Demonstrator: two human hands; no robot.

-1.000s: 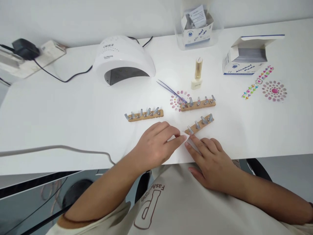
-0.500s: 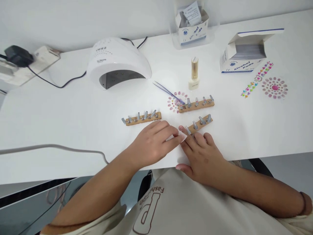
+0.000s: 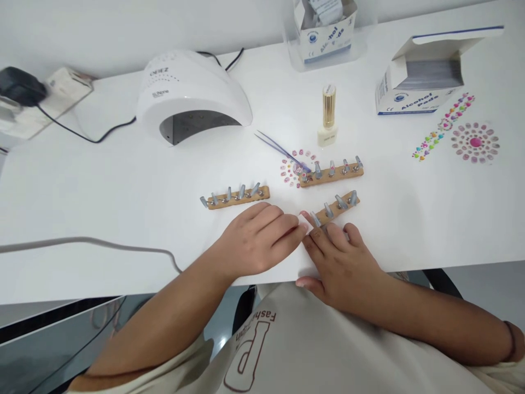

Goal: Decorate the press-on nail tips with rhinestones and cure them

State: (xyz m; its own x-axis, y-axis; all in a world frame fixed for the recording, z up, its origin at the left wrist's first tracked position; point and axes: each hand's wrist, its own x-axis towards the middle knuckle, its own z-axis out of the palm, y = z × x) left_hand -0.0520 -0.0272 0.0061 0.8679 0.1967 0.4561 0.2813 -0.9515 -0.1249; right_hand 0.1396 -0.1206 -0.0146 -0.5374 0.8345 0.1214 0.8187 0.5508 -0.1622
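Observation:
My left hand (image 3: 262, 241) is closed in a pinch on a small white pad (image 3: 304, 222), which touches the fingertips of my right hand. My right hand (image 3: 342, 268) lies palm down with its fingers spread and its thumb apart. Those fingers reach the near end of a wooden nail-tip stand (image 3: 336, 212) that carries several grey-blue false nails; its left end is partly hidden. Behind it, a second stand (image 3: 332, 177) holds grey-blue nails, some with pink-red decoration. A third stand (image 3: 238, 197) with plain grey-blue nails lies beyond my left hand.
A white nail lamp (image 3: 197, 93) stands at the back left. Tweezers (image 3: 283, 151) rest on a round sticker sheet (image 3: 287, 169). Behind are a polish bottle (image 3: 327, 117) and two alcohol pad boxes (image 3: 418, 93) (image 3: 328, 44). More stickers (image 3: 476, 142) lie right; a cable (image 3: 102, 243) crosses left.
The view has shifted slightly, so the things at the back sit higher. My left hand still pinches the white pad at the right fingertips, its fingers moved only a little.

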